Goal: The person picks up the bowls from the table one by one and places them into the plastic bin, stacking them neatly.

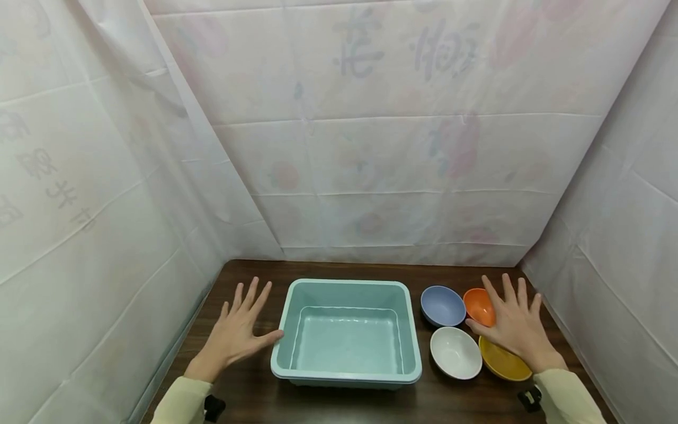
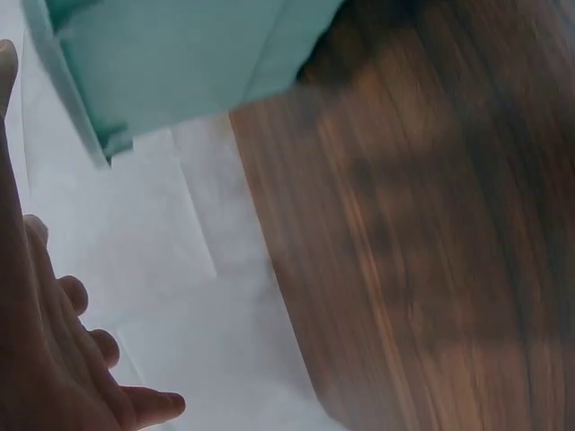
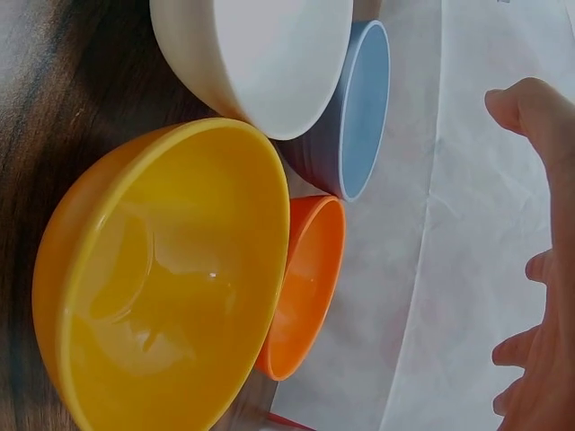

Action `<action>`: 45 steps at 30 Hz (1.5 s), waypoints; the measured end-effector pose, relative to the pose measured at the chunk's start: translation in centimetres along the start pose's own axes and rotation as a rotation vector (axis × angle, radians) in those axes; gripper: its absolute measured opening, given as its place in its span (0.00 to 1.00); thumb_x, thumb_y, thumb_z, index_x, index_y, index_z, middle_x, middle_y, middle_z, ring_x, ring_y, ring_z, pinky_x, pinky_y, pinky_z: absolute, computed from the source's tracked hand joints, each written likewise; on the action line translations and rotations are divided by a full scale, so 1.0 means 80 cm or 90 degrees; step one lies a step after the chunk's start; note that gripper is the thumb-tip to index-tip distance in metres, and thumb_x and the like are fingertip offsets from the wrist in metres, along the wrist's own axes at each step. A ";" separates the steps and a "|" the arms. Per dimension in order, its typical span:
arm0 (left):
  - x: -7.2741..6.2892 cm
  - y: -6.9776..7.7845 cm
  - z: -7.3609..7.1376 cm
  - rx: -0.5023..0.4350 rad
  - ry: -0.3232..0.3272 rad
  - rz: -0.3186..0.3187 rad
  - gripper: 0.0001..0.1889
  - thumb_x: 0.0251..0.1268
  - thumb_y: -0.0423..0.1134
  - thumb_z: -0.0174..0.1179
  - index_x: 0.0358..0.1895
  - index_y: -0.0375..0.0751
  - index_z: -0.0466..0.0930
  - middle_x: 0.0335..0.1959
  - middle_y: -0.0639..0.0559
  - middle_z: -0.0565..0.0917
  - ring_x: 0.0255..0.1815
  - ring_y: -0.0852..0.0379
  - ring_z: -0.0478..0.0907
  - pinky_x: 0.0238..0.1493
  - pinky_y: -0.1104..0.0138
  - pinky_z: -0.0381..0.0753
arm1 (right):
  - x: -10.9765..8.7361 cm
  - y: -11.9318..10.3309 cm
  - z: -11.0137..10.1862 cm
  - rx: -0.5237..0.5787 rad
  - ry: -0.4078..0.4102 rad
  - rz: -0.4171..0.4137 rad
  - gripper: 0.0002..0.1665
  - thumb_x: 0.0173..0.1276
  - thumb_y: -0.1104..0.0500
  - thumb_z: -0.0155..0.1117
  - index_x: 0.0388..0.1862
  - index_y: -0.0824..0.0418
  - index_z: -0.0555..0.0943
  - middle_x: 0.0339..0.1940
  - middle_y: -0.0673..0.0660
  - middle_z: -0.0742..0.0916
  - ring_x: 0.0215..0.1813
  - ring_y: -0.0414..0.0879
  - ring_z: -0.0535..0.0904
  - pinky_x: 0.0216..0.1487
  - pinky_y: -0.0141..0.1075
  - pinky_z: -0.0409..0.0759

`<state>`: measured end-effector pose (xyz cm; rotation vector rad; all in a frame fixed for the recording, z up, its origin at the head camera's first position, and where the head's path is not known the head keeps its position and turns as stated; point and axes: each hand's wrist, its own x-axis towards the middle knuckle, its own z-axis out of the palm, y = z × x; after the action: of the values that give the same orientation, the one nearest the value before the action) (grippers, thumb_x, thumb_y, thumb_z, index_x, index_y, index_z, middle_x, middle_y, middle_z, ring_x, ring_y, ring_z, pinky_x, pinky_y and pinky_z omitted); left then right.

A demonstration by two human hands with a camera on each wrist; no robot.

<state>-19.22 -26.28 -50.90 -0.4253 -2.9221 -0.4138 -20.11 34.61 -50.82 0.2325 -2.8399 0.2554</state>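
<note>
Your left hand (image 1: 235,333) is spread wide, fingers straight, holding nothing; its thumb tip is at the left rim of a pale green rectangular basin (image 1: 346,341), though whether it touches is unclear. The basin sits upright near the middle of a dark wooden table (image 1: 249,403). Your right hand (image 1: 516,330) is also spread and holds nothing, raised above an orange bowl (image 1: 478,303) and a yellow bowl (image 1: 503,362). These belong to a close cluster right of the basin: blue bowl (image 1: 443,306) and orange behind, white bowl (image 1: 455,353) and yellow nearer you. All four stand open side up.
</note>
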 end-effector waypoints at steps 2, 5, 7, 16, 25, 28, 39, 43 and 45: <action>-0.001 0.008 0.004 -0.008 -0.009 0.009 0.58 0.59 0.75 0.60 0.85 0.66 0.35 0.87 0.52 0.35 0.85 0.31 0.37 0.68 0.23 0.52 | 0.000 0.000 0.000 0.001 -0.003 0.004 0.69 0.59 0.27 0.70 0.87 0.49 0.45 0.80 0.81 0.54 0.79 0.85 0.37 0.63 0.86 0.36; -0.001 0.020 0.008 -0.008 -0.009 0.036 0.56 0.60 0.74 0.60 0.85 0.65 0.38 0.87 0.52 0.37 0.85 0.30 0.39 0.68 0.24 0.55 | 0.001 -0.001 0.000 0.003 -0.006 0.010 0.69 0.59 0.27 0.70 0.87 0.50 0.46 0.79 0.82 0.55 0.79 0.85 0.37 0.63 0.86 0.37; 0.001 0.028 0.009 -0.008 -0.007 0.057 0.55 0.61 0.74 0.60 0.86 0.62 0.42 0.87 0.52 0.39 0.85 0.30 0.39 0.69 0.25 0.56 | 0.002 -0.001 0.000 0.002 -0.005 0.014 0.68 0.59 0.27 0.70 0.87 0.51 0.48 0.79 0.82 0.55 0.79 0.85 0.38 0.63 0.86 0.37; 0.007 0.057 0.008 -0.017 -0.010 0.116 0.51 0.64 0.73 0.57 0.85 0.59 0.46 0.87 0.56 0.39 0.86 0.33 0.38 0.72 0.27 0.55 | 0.007 -0.001 -0.003 0.002 -0.005 0.015 0.68 0.58 0.28 0.71 0.87 0.53 0.49 0.80 0.81 0.54 0.78 0.86 0.40 0.63 0.86 0.39; 0.011 0.067 0.016 -0.019 -0.012 0.147 0.48 0.67 0.71 0.56 0.85 0.62 0.47 0.87 0.48 0.46 0.85 0.33 0.42 0.71 0.28 0.57 | 0.015 -0.006 -0.004 0.014 -0.010 0.011 0.68 0.58 0.28 0.71 0.87 0.52 0.49 0.79 0.81 0.57 0.79 0.85 0.40 0.63 0.85 0.40; 0.011 0.065 0.016 -0.025 -0.020 0.146 0.47 0.68 0.70 0.56 0.85 0.61 0.48 0.87 0.47 0.47 0.85 0.33 0.42 0.70 0.28 0.58 | 0.019 -0.007 -0.004 0.010 -0.001 -0.001 0.67 0.58 0.29 0.72 0.86 0.53 0.51 0.78 0.81 0.58 0.78 0.86 0.43 0.62 0.86 0.43; 0.011 0.063 0.018 -0.018 -0.041 0.154 0.44 0.70 0.70 0.54 0.84 0.61 0.50 0.87 0.49 0.46 0.85 0.36 0.44 0.70 0.29 0.60 | 0.030 -0.016 -0.002 0.004 0.004 -0.023 0.68 0.57 0.27 0.71 0.86 0.53 0.51 0.78 0.81 0.59 0.76 0.87 0.47 0.63 0.85 0.46; 0.012 0.063 0.019 -0.018 -0.061 0.153 0.43 0.72 0.70 0.52 0.85 0.63 0.47 0.87 0.49 0.44 0.85 0.36 0.43 0.69 0.29 0.62 | 0.035 -0.019 -0.001 0.003 0.006 -0.030 0.67 0.57 0.28 0.72 0.85 0.55 0.53 0.78 0.81 0.60 0.76 0.87 0.47 0.63 0.85 0.46; 0.012 0.063 0.019 -0.019 -0.068 0.151 0.43 0.72 0.69 0.51 0.84 0.65 0.46 0.87 0.49 0.43 0.85 0.36 0.43 0.69 0.29 0.63 | 0.038 -0.021 -0.001 0.002 0.007 -0.035 0.67 0.56 0.29 0.73 0.85 0.56 0.54 0.78 0.81 0.60 0.76 0.87 0.47 0.63 0.85 0.46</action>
<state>-18.79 -20.93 -50.95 -0.8128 -2.9202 -0.4131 -22.68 32.54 -49.60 0.3079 -2.8179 0.2489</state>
